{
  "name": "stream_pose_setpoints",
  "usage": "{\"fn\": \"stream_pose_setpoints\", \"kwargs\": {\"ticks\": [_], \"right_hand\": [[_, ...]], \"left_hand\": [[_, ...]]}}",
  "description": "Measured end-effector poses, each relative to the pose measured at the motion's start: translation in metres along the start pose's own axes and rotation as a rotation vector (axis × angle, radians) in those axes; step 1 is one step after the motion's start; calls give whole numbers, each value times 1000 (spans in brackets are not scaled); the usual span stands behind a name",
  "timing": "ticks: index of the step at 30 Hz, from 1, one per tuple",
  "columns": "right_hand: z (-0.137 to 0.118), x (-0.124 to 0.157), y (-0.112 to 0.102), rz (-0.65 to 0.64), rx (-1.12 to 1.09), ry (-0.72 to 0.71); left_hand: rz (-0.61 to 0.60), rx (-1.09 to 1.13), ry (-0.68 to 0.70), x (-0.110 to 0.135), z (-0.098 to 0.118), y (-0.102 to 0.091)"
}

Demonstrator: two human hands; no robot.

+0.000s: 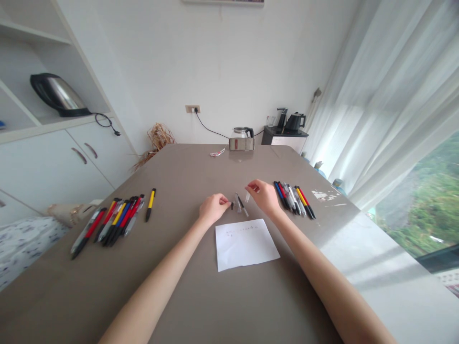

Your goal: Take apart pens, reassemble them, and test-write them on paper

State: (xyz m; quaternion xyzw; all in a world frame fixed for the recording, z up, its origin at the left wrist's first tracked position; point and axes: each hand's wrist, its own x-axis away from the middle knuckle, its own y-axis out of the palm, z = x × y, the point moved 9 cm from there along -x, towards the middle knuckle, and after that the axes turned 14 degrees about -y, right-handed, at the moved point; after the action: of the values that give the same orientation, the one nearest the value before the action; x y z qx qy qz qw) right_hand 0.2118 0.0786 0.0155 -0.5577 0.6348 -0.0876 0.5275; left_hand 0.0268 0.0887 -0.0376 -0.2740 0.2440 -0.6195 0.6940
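My left hand (214,209) is closed in a pinch, its fingertips at a small black pen part (232,206) just above the paper. Opposite it, my right hand (262,194) pinches a short clear pen piece (247,196) that points down. Between the hands lie a clear pen barrel (237,203) and a thin pen refill (243,205), dark at the far end and pale at the near end. Just in front of them is a white sheet of paper (245,248) with faint handwriting along its upper part.
Several pens in mixed colours (114,222) lie left, with a yellow and black pen (150,205) apart from them. More pens (294,199) lie right of my right hand. A glass pot (242,132) and a crumpled wrapper (217,153) are at the table's far edge.
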Motion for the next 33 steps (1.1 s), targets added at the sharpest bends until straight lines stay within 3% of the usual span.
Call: {"fn": "stream_pose_setpoints", "kwargs": {"ticks": [19, 28, 33], "right_hand": [[19, 7, 14, 7, 12, 56], [30, 14, 33, -257, 196, 147], [32, 17, 41, -310, 213, 154]], "left_hand": [[-41, -179, -18, 0, 1, 4], [-38, -148, -1, -4, -2, 7], [-29, -160, 0, -4, -2, 6]]}}
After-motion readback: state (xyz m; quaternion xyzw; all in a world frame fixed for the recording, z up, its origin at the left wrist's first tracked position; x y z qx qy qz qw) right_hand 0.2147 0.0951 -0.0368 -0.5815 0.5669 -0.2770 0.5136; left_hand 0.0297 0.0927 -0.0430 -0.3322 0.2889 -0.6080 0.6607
